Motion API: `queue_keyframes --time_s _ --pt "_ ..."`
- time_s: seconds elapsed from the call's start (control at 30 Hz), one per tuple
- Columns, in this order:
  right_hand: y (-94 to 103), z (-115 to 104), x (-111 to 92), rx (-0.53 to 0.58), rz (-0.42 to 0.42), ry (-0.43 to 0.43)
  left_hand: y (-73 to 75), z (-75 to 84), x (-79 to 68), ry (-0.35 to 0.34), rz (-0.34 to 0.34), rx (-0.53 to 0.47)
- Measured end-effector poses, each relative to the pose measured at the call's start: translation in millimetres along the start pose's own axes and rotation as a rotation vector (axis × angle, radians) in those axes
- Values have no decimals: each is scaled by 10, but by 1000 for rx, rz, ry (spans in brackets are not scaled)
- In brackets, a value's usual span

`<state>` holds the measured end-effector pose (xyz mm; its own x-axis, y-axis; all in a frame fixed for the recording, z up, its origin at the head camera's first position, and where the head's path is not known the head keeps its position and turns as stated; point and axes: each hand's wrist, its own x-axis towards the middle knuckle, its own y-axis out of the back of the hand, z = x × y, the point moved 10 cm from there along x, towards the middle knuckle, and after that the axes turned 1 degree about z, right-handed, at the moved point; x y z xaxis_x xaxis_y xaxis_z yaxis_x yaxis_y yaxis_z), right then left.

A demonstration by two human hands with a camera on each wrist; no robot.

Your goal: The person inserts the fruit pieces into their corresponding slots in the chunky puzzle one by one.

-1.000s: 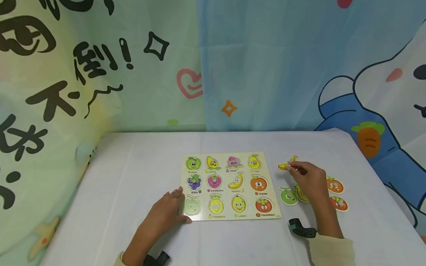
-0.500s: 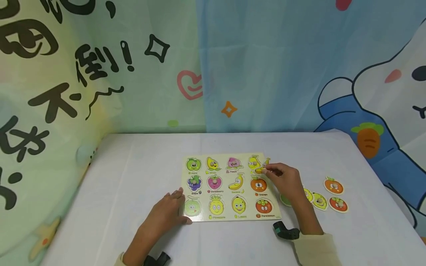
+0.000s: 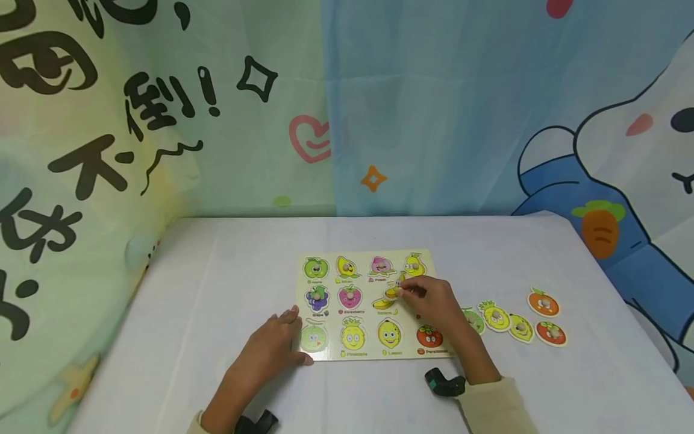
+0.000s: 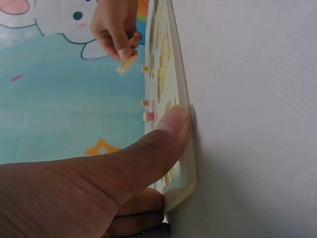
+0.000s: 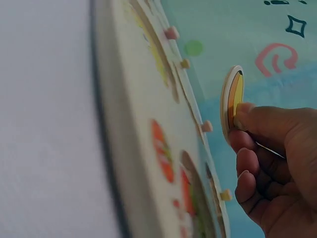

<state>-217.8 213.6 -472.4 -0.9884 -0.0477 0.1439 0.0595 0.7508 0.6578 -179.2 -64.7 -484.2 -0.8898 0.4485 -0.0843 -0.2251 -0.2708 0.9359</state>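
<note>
A cream fruit puzzle board (image 3: pixel 334 331) lies flat on the table, with printed fruit pictures and small knobs on its fitted pieces. My left hand (image 3: pixel 271 343) rests at its near left corner; the thumb (image 4: pixel 174 121) presses the near edge and the fingers touch the left side. Over the board's banana picture, my right hand (image 3: pixel 434 301) pinches a banana puzzle piece (image 5: pixel 238 91) between thumb and fingertips. In the right wrist view that piece is raised off the board and seen nearly edge-on. The right hand hides the orange picture.
Right of the board lie loose pieces: a green round fruit (image 3: pixel 475 322), a pineapple (image 3: pixel 496 317), a lemon (image 3: pixel 521 329), an orange (image 3: pixel 543 302) and a persimmon (image 3: pixel 550 333). A white cloth covers the table (image 3: pixel 233 271). A printed curtain (image 3: pixel 412 120) hangs behind.
My right hand has carried the banana piece left, from beside the loose pieces to above the board's banana picture. The left hand stays at the board's corner.
</note>
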Motion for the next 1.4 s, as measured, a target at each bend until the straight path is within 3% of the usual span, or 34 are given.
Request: queue_keyframes --time_s 0.1,0.6,0.9,1.4 --pt "-49 -25 -3 -9 -1 27 -3 -3 4 3 2 0" --pt "-217 -8 -11 -65 -60 -10 11 9 -3 13 -8 -6" --pt "-223 -83 -9 -97 -38 44 29 18 -5 5 4 9" --pt "-295 -123 -9 -155 -35 -2 26 8 0 17 0 17"
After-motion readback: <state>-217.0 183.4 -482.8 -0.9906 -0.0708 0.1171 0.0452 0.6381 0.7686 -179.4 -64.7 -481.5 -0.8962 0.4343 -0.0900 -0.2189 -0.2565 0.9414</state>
